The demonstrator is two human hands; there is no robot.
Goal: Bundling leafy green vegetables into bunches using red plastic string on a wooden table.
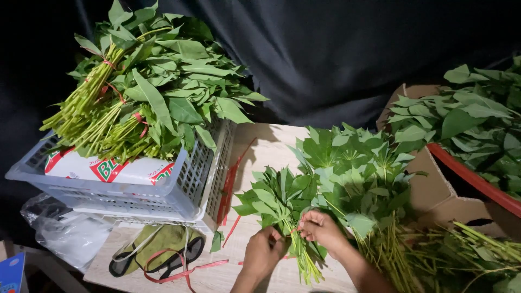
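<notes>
Cassava-leaf bunch lies on the pale wooden tabletop at the near centre, its leafy head fanned up and to the left and its thin green stems trailing toward you. Your left hand is closed around the stems from the left, just below the leaves, so the bunch runs up and away out of that grip. Your right hand sits just to the right of it, fingertips pinched together on the same stems where a bit of red band shows; the two hands are almost touching there. To the right of the bunch a larger loose heap of the same leaves lies on the table, its stems also pointing near. Further right, more leaves fill a red-rimmed tub set in a cardboard box. On the far left stands a white slotted plastic basket stacked with tied bundles, green stems toward the left and red ties around them, resting on a printed white sheet. Loose red bands hang down the table beside the basket, and one more lies near an olive cloth pouch at the near left. A clear plastic bag sits at the far left edge, with dark cloth behind everything.
</notes>
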